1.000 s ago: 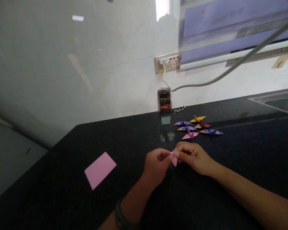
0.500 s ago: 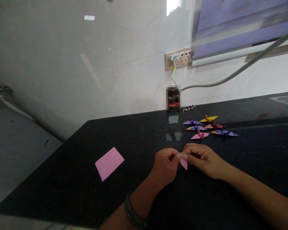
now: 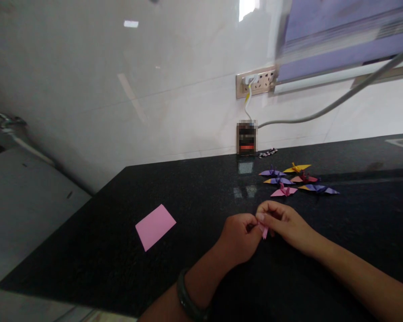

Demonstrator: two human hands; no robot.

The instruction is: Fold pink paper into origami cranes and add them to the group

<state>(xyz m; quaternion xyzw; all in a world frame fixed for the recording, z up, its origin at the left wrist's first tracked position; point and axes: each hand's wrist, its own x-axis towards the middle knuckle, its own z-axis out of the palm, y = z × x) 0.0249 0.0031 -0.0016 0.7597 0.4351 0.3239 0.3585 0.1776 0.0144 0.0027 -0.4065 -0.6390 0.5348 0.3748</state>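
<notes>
A small piece of folded pink paper [image 3: 263, 231] is pinched between my two hands, its lower points sticking out below the fingers. My left hand [image 3: 242, 237], with a dark bangle on the wrist, closes on its left side. From the right, my right hand [image 3: 284, 223] grips the upper part between thumb and fingers. Most of the paper is covered by the fingertips. Just beyond the hands stand several folded paper cranes, among them a pink crane [image 3: 284, 191], a yellow crane [image 3: 297, 168] and a blue-purple crane [image 3: 319, 189].
A flat pink sheet of paper [image 3: 155, 227] lies to the left on the black countertop [image 3: 97, 250]. Against the wall stands a blurred dark box [image 3: 246, 137] beside a beaded strand [image 3: 267, 153]. A grey cable [image 3: 309, 119] runs rightward below a wall socket [image 3: 255, 83].
My left hand has shifted right and slightly down, closer against the right hand. Less of the pink folded paper shows, and its lower end now looks split into points. The view has shifted slightly.
</notes>
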